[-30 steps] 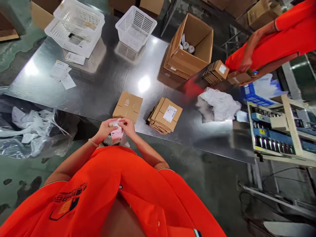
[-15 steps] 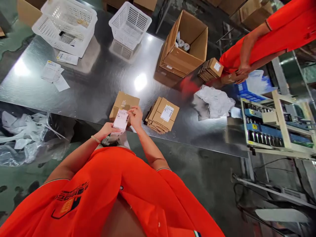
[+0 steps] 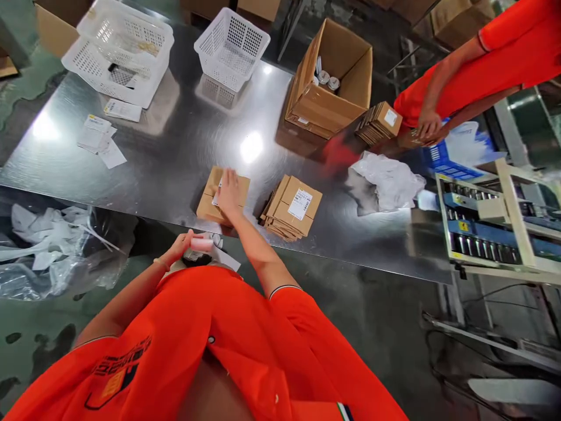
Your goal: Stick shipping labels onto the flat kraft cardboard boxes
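1. The person's right hand lay flat on a kraft cardboard mailer at the steel table's edge, its fingers straight and pressed together, pointing away from the body.
2. A white label sat on the mailer, partly under the left side of that hand and touching it.
3. The left hand was lower and nearer the body, off the table. Its thumb and curled fingers pinched a pink label strip, which stuck out past the fingertips toward the right hand, well apart from the mailer.
4. Just below the strip, against the person's orange shirt, were a dark object and a white sheet; what the dark object was could not be told.
5. A stack of flat mailers with a barcode label lay just beside the right hand's mailer, not touching the hand.
6. Across the stainless steel table, a co-worker's hand hung beside another flat carton, fingers loosely curled — near the carton, though contact could not be told.
7. Farther off stood an open carton holding metal canisters, two white plastic baskets, loose papers and a crumpled plastic bag.
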The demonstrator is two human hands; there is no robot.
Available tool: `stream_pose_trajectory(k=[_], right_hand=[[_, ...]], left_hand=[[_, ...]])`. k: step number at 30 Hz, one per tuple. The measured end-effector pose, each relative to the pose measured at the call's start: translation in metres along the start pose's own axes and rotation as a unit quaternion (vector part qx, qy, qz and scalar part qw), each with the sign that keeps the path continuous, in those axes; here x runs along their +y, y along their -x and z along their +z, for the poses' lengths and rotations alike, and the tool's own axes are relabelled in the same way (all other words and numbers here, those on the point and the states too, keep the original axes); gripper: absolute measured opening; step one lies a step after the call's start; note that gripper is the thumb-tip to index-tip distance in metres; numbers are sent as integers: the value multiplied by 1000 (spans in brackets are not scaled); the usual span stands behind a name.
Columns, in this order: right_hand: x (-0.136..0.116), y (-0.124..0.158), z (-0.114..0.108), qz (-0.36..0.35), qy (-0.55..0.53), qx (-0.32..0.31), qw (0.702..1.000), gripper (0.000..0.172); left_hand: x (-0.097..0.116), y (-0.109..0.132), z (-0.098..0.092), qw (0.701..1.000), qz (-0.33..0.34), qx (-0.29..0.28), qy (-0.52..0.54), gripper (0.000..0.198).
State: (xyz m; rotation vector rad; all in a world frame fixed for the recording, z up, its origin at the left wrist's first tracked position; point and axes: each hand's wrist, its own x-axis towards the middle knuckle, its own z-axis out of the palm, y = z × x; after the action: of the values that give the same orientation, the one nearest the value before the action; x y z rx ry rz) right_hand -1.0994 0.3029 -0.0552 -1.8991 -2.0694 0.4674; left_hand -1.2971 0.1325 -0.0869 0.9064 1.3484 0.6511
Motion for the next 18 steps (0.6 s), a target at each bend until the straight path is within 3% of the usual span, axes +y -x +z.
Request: stream_pose_trajectory(k=[2, 4, 8, 11, 14, 16, 18], right_hand=[[-7, 6, 4, -36, 11, -57, 998, 77], [3, 6, 1, 18, 20, -65, 998, 74], [46, 14, -14, 188, -16, 32, 981, 65], [64, 35, -13, 234, -91, 46, 967, 48], [82, 57, -21, 270, -144, 57, 950, 32], [109, 70, -46, 285, -149, 113, 940, 33], [143, 82, -84, 318, -121, 159, 927, 40]], left_hand=[[15, -7, -5, 995, 58, 31, -76, 50], [36, -20, -5, 984, 92, 78, -135, 39], [67, -41, 5, 976, 81, 138, -150, 61], [71, -41, 18, 982, 80, 115, -129, 56], [66, -31, 31, 991, 88, 58, -87, 52], [63, -24, 34, 993, 105, 14, -43, 52], [60, -17, 33, 994, 105, -23, -14, 48]])
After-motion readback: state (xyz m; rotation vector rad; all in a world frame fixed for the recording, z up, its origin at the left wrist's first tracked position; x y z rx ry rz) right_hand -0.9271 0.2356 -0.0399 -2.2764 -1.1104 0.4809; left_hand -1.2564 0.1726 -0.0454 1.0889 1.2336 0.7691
